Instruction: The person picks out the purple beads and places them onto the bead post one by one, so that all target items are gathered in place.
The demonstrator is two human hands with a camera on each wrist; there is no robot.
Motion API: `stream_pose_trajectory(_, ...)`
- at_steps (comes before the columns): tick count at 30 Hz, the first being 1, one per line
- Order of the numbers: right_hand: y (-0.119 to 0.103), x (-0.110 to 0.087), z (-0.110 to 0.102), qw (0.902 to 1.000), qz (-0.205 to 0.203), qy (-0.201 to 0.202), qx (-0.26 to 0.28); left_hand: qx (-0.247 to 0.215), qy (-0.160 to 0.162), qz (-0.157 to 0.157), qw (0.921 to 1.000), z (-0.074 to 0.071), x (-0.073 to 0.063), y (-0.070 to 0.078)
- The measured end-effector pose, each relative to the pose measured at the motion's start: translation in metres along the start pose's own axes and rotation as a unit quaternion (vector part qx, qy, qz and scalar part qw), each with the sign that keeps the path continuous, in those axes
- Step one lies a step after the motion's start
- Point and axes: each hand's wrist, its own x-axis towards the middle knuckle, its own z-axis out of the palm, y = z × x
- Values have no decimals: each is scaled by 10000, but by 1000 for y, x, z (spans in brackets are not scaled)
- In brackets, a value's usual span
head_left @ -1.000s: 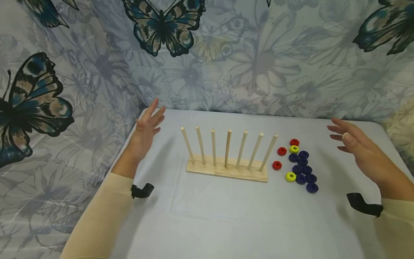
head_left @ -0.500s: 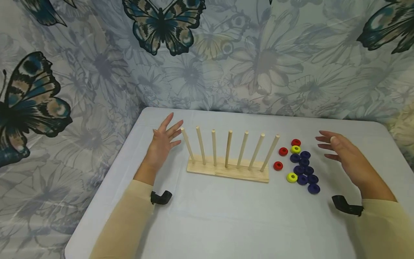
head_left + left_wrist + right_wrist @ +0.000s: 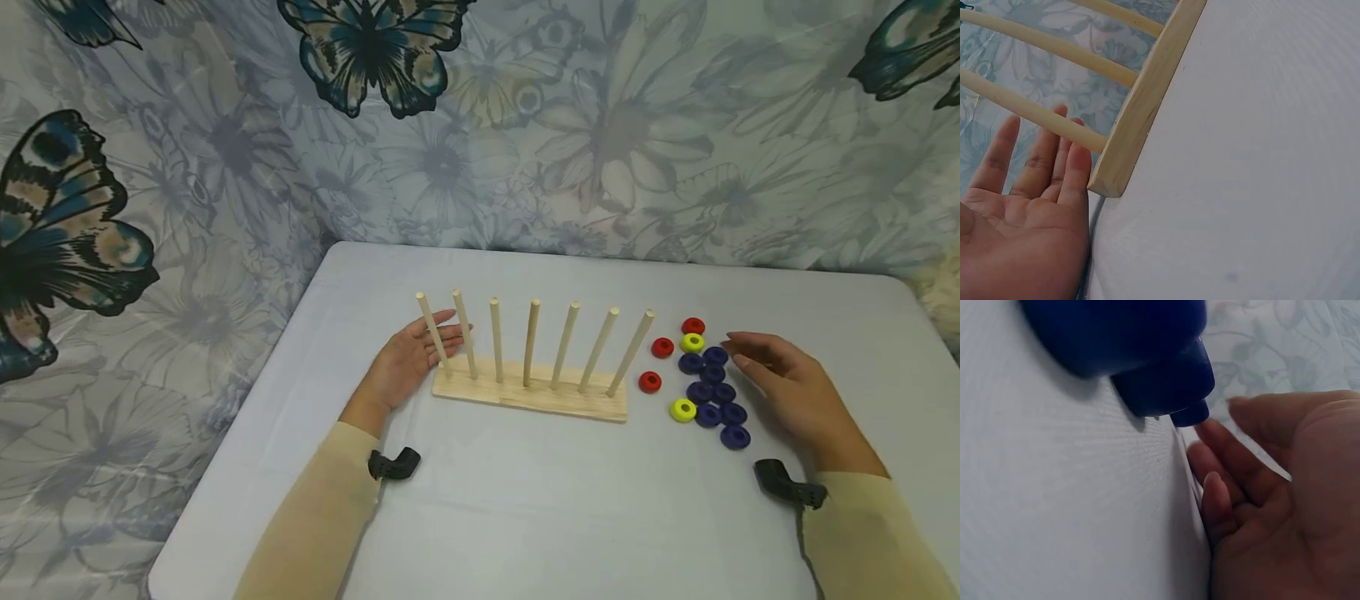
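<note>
A wooden stand (image 3: 558, 403) with a row of several upright pegs sits on the white table. My left hand (image 3: 402, 365) is at its left end, fingers extended behind the two leftmost pegs. In the left wrist view the palm faces up beside the end of the stand's base (image 3: 1141, 106), with nothing in it. My right hand (image 3: 798, 392) hovers low, just right of several blue rings (image 3: 735, 443), fingertips close to the upper ones. In the right wrist view its fingers bend loosely beside a blue ring (image 3: 1172, 387) and hold nothing.
Several red rings (image 3: 650, 389) and two yellow rings (image 3: 674, 411) lie between the stand and the blue rings. The white table (image 3: 570, 517) backs onto patterned cloth (image 3: 480, 167) with butterflies. Each wrist carries a black camera mount (image 3: 401, 463).
My left hand has come right and down to the end of the stand. The right hand has moved left and down to the blue rings, its fingers bending a little. Stand and rings stay put.
</note>
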Motion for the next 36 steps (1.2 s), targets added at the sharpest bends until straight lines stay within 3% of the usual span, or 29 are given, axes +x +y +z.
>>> stream_pose_trajectory(6, 0, -2, 2, 9992, -327, 82, -234, 37, 164, 232, 9996, 1, 0, -8)
stream_pose_trajectory(15, -2, 2, 5, 9971, -522, -144, -536, 183, 290, 89, 9994, -4, -2, -9)
stream_pose_trajectory(20, -2, 2, 6, 9949, -766, -40, -660, 265, 346, 51, 9990, -2, -2, -8)
stream_pose_trajectory(36, -6, -1, 9, 9976, -182, 210, -635, 291, 238, -39, 9993, -2, -1, -7)
